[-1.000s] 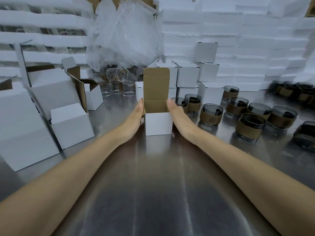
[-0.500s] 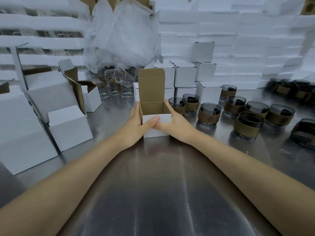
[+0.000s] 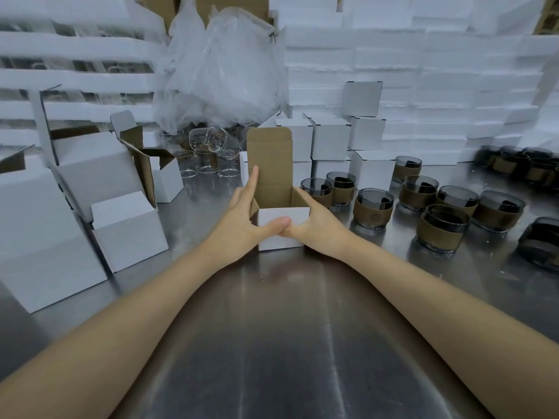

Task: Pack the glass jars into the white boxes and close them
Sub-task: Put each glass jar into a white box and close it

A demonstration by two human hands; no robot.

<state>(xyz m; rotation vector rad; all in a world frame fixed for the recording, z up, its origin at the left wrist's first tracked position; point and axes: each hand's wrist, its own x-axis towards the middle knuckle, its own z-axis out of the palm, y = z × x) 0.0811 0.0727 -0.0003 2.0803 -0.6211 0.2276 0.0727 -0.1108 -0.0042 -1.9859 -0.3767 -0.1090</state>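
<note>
A small white box (image 3: 282, 234) with a brown inside stands open on the steel table, its lid flap upright. My left hand (image 3: 242, 219) grips its left side, thumb across the white front, forefinger raised against the lid flap. My right hand (image 3: 314, 228) grips the right side, thumb on the front, touching the left thumb. Several dark glass jars (image 3: 373, 208) with brown sleeves stand to the right of the box. The box's inside looks empty.
Larger open white boxes (image 3: 130, 231) crowd the left of the table (image 3: 287, 343). Closed white boxes (image 3: 329, 139) are stacked behind, with clear glasses (image 3: 208, 164) under a plastic bag (image 3: 223, 71). White foam slabs (image 3: 423, 71) wall the back.
Both hands went from flat against the box's sides to gripping it with thumbs on the front. The box has come slightly nearer, and my left forefinger has risen along the lid flap.
</note>
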